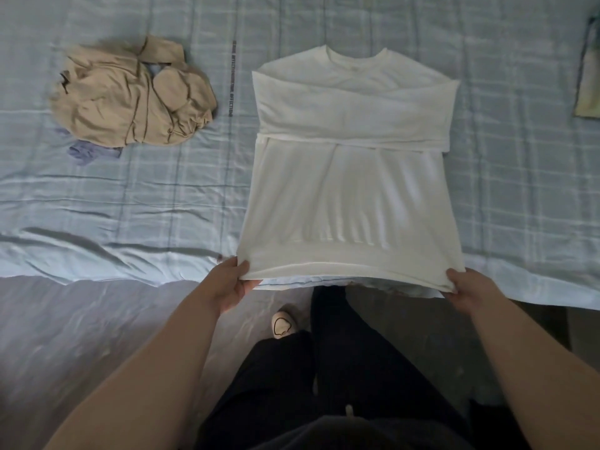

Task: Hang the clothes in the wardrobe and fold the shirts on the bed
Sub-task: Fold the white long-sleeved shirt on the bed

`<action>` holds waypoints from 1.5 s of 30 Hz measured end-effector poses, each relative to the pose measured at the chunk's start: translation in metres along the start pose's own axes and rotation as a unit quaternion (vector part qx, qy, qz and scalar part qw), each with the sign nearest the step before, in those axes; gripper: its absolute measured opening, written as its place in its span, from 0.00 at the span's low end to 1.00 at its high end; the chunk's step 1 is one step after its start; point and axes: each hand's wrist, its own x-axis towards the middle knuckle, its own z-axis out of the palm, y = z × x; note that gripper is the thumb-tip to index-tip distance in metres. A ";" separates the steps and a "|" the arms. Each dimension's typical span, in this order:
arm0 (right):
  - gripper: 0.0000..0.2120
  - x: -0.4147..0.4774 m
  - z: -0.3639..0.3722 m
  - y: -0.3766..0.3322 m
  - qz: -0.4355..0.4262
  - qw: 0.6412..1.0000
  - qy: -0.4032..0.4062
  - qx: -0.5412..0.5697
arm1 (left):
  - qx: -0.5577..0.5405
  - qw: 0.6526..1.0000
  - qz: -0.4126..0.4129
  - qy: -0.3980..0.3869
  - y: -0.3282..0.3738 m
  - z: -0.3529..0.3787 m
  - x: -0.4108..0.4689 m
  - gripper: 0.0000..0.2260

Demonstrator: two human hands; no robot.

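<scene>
At the near edge of the bed (pixel 130 196), the fingers (pixel 243 267) of the left hand (pixel 232 284) pinch the left corner of the hem of the white shirt (pixel 350 190), with the thumb on top and the other fingers under the cloth. The right hand (pixel 467 287) pinches the opposite corner in the same way. Between the two hands the hem is raised a little from the sheet and pulled quite straight. The shirt lies flat with its collar far from the person, and both sleeves (pixel 354 102) are folded across the chest. I judge that the next move is to bring the hem up toward the collar. The risk is that the middle of the hem, which nobody holds, sags and makes a crooked fold, or that the moving cloth drags the crossed sleeves out of place. If one hand goes faster, the edges will not meet. A crumpled beige garment (pixel 123 95) lies well apart on the left.
</scene>
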 end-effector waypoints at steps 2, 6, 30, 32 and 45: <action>0.22 0.001 -0.003 0.017 0.014 1.000 0.000 -0.022 | 0.000 1.000 -0.018 0.004 -0.014 -0.009 -0.004 0.11; 0.13 -0.005 0.003 0.026 0.039 0.999 -0.020 0.003 | -0.013 0.999 -0.040 -0.006 -0.025 -0.013 -0.005 0.13; 0.07 0.011 0.047 -0.304 -0.064 0.961 -0.131 0.235 | 0.039 0.990 0.136 -0.021 0.247 0.205 0.053 0.05; 0.06 0.027 0.061 -0.326 -0.072 0.959 -0.125 0.243 | 0.047 0.990 0.134 -0.021 0.269 0.224 0.070 0.02; 0.14 0.130 0.146 -0.431 -0.154 0.958 -0.099 0.218 | 0.020 0.990 0.139 -0.014 0.366 0.291 0.205 0.03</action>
